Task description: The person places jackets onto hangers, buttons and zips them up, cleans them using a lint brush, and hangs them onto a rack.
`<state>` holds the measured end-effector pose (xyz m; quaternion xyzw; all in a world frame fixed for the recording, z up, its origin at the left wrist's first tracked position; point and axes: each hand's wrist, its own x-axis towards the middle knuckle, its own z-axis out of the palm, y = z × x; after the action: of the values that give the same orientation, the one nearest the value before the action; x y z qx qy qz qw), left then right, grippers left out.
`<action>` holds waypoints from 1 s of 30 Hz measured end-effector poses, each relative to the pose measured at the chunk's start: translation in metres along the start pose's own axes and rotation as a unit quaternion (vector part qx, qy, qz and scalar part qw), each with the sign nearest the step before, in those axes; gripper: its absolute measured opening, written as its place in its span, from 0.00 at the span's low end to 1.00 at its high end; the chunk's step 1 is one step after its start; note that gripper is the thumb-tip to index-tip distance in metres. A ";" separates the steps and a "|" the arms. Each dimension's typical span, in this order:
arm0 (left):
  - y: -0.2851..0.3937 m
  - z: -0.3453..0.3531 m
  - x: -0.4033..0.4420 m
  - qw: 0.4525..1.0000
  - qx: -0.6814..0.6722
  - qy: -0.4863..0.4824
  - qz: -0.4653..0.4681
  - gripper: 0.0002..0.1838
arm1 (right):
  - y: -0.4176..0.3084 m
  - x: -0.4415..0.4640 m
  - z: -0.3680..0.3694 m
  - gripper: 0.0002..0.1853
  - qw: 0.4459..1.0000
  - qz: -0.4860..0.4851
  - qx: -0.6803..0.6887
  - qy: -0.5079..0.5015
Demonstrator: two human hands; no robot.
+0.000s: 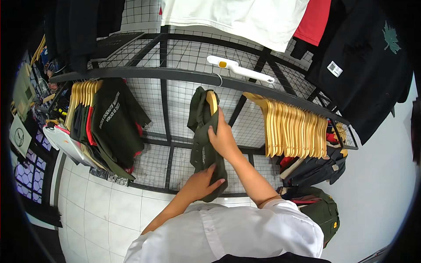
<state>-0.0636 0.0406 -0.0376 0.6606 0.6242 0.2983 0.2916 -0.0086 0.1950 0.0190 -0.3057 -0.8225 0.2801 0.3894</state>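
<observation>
A dark olive-green shirt [202, 140] hangs on a wooden hanger [212, 103] whose metal hook is up at the black rail. It is seen edge-on, with small pale lettering on its side. My right hand [224, 136] is closed on the shirt's upper edge, just below the hanger's shoulder. Lower down, my left hand [199, 185] grips the cloth, thumb pointing right. Part of the shirt's far side is hidden.
A white handheld device [239, 69] lies along the black rail [184, 77]. Many bare wooden hangers [294, 129] hang at right. Dark printed shirts [115, 118] hang at left. Above are a white garment [237, 19] and a black one [364, 70]. Green clothing [322, 210] sits lower right.
</observation>
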 end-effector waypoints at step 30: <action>-0.047 -0.075 0.036 0.908 -0.151 0.375 0.113 0.13 | 0.049 -0.095 0.002 0.21 0.990 -0.032 -0.016 -0.139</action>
<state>-0.1495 0.0796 -0.0234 0.5144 0.5559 0.6457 0.0970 0.0519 0.1584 -0.0610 -0.2433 -0.8826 0.2936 0.2749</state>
